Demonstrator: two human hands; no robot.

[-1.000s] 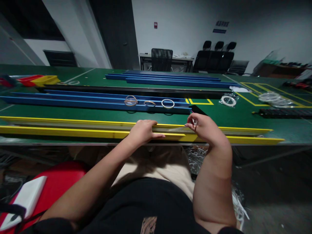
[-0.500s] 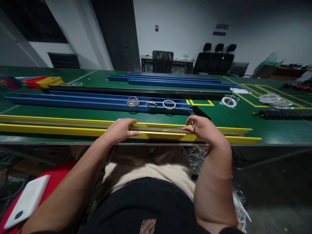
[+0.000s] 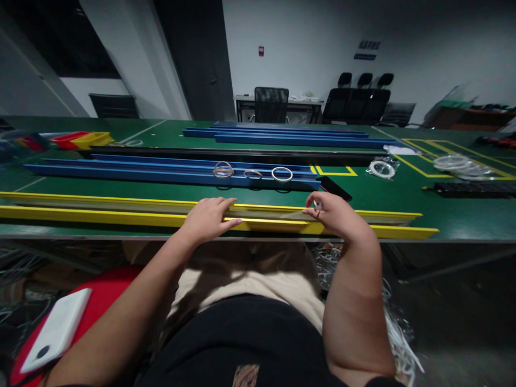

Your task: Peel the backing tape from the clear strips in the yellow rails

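A long yellow channel [image 3: 100, 213] lies along the near edge of the table. My left hand [image 3: 205, 219] straddles it, fingers over the back wall and thumb along the front wall, gripping it. Further right, my right hand [image 3: 332, 212] is closed in a pinch above the same channel. Between its thumb and fingertip runs a thin, pale, see-through strip [image 3: 296, 215] that slopes down leftward into the groove. A small white piece [image 3: 317, 205] shows inside the curled fingers; most of it is hidden.
Behind lie blue channels [image 3: 161, 174] with several rings [image 3: 281, 174] on them, and a black rail [image 3: 242, 153]. A dark phone-like slab [image 3: 335, 188] sits near my right hand. Bagged white coils [image 3: 381, 169], a black strip [image 3: 471, 189] and coloured bins [image 3: 92, 141] stand further out.
My left hand has slid slightly right along the yellow channel. My right hand keeps its pinch in almost the same place. The whole view has shifted a little.
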